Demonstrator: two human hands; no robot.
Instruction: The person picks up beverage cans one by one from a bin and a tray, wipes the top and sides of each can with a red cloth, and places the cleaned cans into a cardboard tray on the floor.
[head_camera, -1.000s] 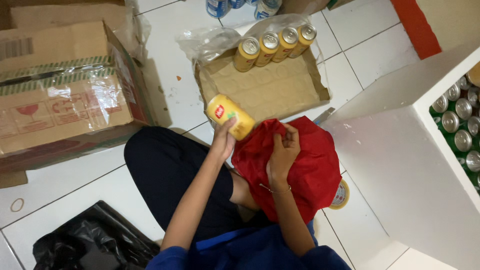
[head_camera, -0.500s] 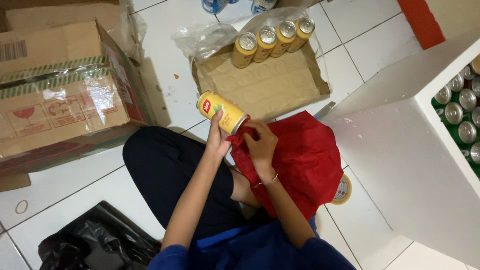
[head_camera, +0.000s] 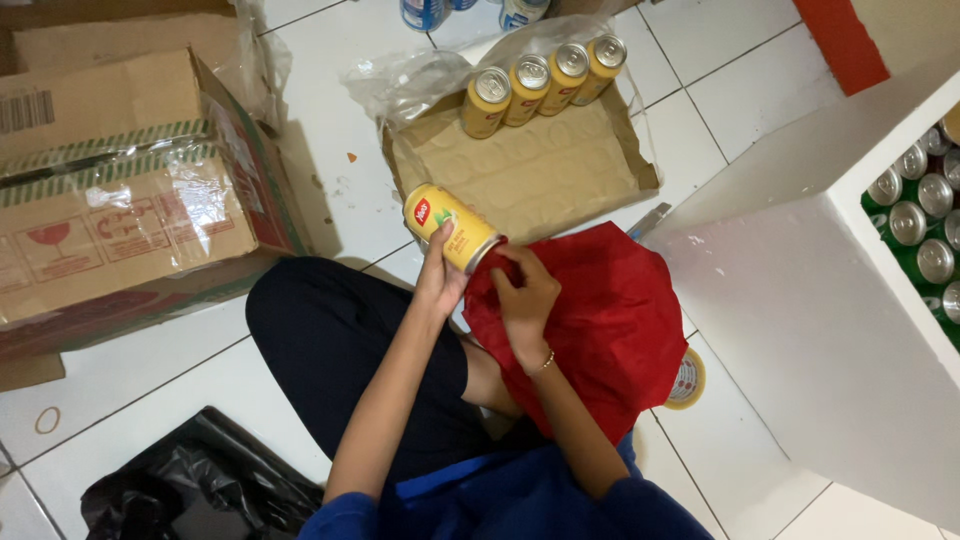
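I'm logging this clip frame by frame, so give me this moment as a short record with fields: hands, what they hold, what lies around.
left hand: grips a yellow can, tilted on its side
right hand: presses a red cloth against the can's lower end
tray: cardboard tray on the floor, four yellow cans in a row at its far edge
left side: taped cardboard box
right side: white shelf with silver-topped cans
near: black plastic bag
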